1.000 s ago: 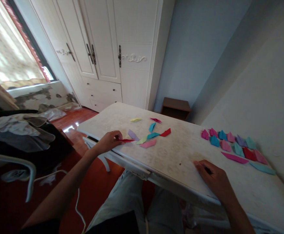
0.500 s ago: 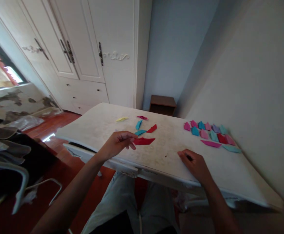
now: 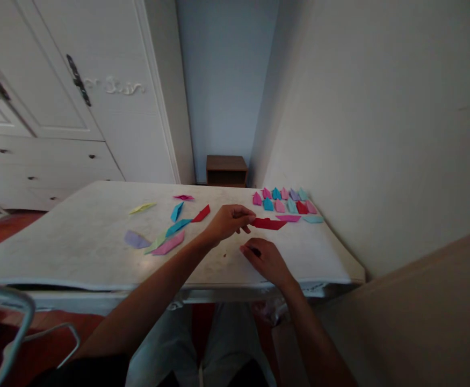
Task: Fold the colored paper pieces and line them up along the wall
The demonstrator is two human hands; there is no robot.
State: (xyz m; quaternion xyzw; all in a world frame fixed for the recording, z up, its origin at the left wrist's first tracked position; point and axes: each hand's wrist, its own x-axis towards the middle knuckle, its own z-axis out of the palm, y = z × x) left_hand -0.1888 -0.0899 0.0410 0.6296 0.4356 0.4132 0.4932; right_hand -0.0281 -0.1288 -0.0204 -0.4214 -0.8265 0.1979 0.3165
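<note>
My left hand [image 3: 231,221] pinches one end of a red folded paper boat [image 3: 267,223] and holds it out over the table, near the boats on the right. My right hand [image 3: 264,259] rests at the table's front part, below the red boat, its fingers curled closed with nothing seen in them. At the right, several folded boats stand in two rows, among them a dark red one [image 3: 301,208]. In front of the rows are a flat pink boat [image 3: 288,218] and a flat mint boat [image 3: 312,219].
On the left of the white table [image 3: 77,242] lie loose folded papers: yellow [image 3: 142,208], lilac [image 3: 136,239], pink [image 3: 169,243], blue [image 3: 177,212] and red [image 3: 201,213]. A wall borders the right side. Behind are a white wardrobe [image 3: 130,129] and a brown cabinet [image 3: 226,161].
My left hand has carried the red paper boat rightward, from beside the loose papers to near the rows. The view has turned right. My right hand stays curled over the table.
</note>
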